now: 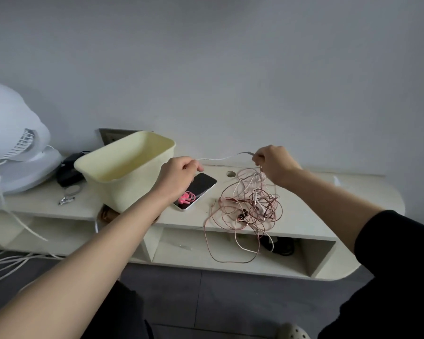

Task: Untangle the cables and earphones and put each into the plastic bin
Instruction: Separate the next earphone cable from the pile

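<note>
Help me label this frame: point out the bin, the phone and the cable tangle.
bin (pixel 113 183), head view, bare front wall.
phone (pixel 203 185), head view, dark screen.
cable tangle (pixel 255 202), head view, knotted middle.

Bare left arm all the way down to the left hand. Black sleeve high on the right arm, then bare down to the right hand. Dark clothes low down, and one pale shoe with small round holes.
</note>
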A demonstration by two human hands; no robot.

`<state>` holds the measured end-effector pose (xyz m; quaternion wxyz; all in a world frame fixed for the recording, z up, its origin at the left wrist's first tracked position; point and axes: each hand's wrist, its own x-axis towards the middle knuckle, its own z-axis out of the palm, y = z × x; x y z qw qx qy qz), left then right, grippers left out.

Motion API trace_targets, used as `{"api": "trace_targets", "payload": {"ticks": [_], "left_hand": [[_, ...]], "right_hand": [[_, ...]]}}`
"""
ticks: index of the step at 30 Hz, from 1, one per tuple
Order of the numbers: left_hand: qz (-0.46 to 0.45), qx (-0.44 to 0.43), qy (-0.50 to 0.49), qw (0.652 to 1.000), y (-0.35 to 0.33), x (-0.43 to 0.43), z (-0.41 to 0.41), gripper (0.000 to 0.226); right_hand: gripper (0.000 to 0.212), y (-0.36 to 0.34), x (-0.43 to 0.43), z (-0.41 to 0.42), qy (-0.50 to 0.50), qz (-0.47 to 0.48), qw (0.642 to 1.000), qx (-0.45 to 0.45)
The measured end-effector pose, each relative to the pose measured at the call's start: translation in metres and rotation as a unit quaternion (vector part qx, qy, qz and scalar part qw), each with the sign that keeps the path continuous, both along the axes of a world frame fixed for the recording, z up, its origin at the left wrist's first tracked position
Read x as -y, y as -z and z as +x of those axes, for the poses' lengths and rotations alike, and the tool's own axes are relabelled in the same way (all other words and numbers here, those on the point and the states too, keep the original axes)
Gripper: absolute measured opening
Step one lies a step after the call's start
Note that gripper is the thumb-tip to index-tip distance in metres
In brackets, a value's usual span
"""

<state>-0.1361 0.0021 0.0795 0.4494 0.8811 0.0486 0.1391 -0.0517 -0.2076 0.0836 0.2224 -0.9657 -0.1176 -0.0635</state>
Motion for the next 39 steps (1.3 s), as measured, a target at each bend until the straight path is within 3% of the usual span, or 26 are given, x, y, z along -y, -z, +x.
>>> {"api": "trace_targets", "payload": {"ticks": [3,8,11,13,15,18,21,24,26,28,30,32,34,36,37,39], "left_hand": [[0.007,-0.026,-0.01,1.0,0.012,-0.004,0.005,0.028],[-0.014,-0.09,-0.034,0.995,0.044,-0.017,0.014,0.031],[-0.039,-0.129,-0.038,0.99,0.06,-0.022,0.016,0.033],[-0.038,-0.084,-0.052,0.994,0.055,-0.018,0.021,0.032],[-0.037,-0.011,-0.07,0.997,0.04,-0.014,0.029,0.029],[-0.103,0.062,-0.045,0.992,0.012,-0.008,0.036,0.027],[-0.19,0.078,0.048,0.977,0.0,0.005,0.031,0.024],[-0.201,0.039,0.098,0.974,0.008,0.017,0.029,0.026],[-0.127,0.014,0.037,0.991,0.021,0.013,0.034,0.024],[0.037,-0.072,-0.005,0.997,0.039,0.001,0.041,0.025],[0.151,-0.179,-0.018,0.972,0.053,-0.009,0.044,0.028],[0.225,-0.228,-0.036,0.947,0.059,-0.01,0.041,0.033],[0.285,-0.153,-0.059,0.944,0.054,0.001,0.037,0.035],[0.27,-0.017,-0.035,0.962,0.046,0.017,0.031,0.023],[0.241,0.007,-0.006,0.971,0.044,0.024,0.029,0.016],[0.181,-0.04,0.054,0.981,0.048,0.037,0.028,0.013]], "right_hand": [[0.023,0.006,-0.003,0.011,-0.001,-0.018,1.0,0.011],[0.024,0.014,-0.009,0.019,-0.027,0.09,0.993,0.068],[0.022,0.019,-0.01,0.019,-0.039,0.137,0.988,0.055],[0.021,0.024,-0.008,0.019,-0.046,0.085,0.995,0.014],[0.02,0.033,-0.002,0.02,-0.049,-0.036,0.996,-0.062],[0.026,0.049,0.006,0.018,-0.041,-0.164,0.973,-0.158],[0.031,0.058,0.007,0.015,-0.041,-0.139,0.975,-0.17],[0.03,0.056,0.0,0.008,-0.066,-0.042,0.987,-0.138],[0.029,0.052,-0.005,0.003,-0.073,0.023,0.991,-0.111],[0.028,0.049,-0.009,-0.002,-0.08,0.036,0.993,-0.084],[0.027,0.047,-0.013,-0.003,-0.079,0.035,0.994,-0.07],[0.026,0.047,-0.015,-0.004,-0.075,0.038,0.994,-0.067],[0.026,0.05,-0.017,-0.005,-0.075,0.052,0.993,-0.072],[0.025,0.052,-0.019,-0.008,-0.073,0.084,0.99,-0.081],[0.024,0.053,-0.02,-0.009,-0.073,0.109,0.988,-0.086],[0.025,0.055,-0.021,-0.011,-0.074,0.175,0.977,-0.098]]}}
